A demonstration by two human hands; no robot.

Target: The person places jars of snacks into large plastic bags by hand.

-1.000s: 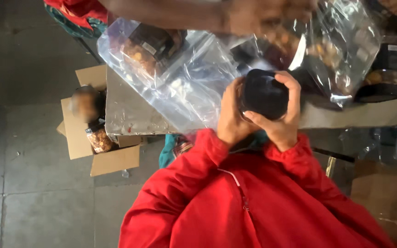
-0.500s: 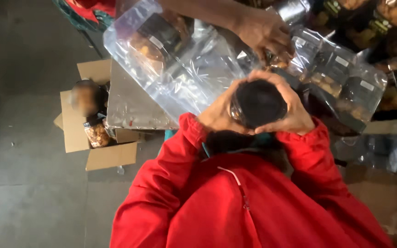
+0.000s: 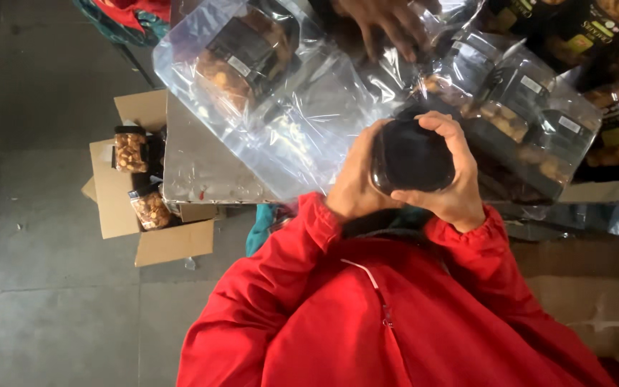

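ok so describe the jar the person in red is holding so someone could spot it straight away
Start at the metal table under the clear plastic bags, then look at its near edge above the red jacket. There the left hand and right hand cup a jar with a black lid. It is the only jar out of a bag and seen lid-on.

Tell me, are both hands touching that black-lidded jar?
Touching. The head view shows the left hand cupped against the jar's left side and the right hand wrapped over its top and right edge, with no gap showing.
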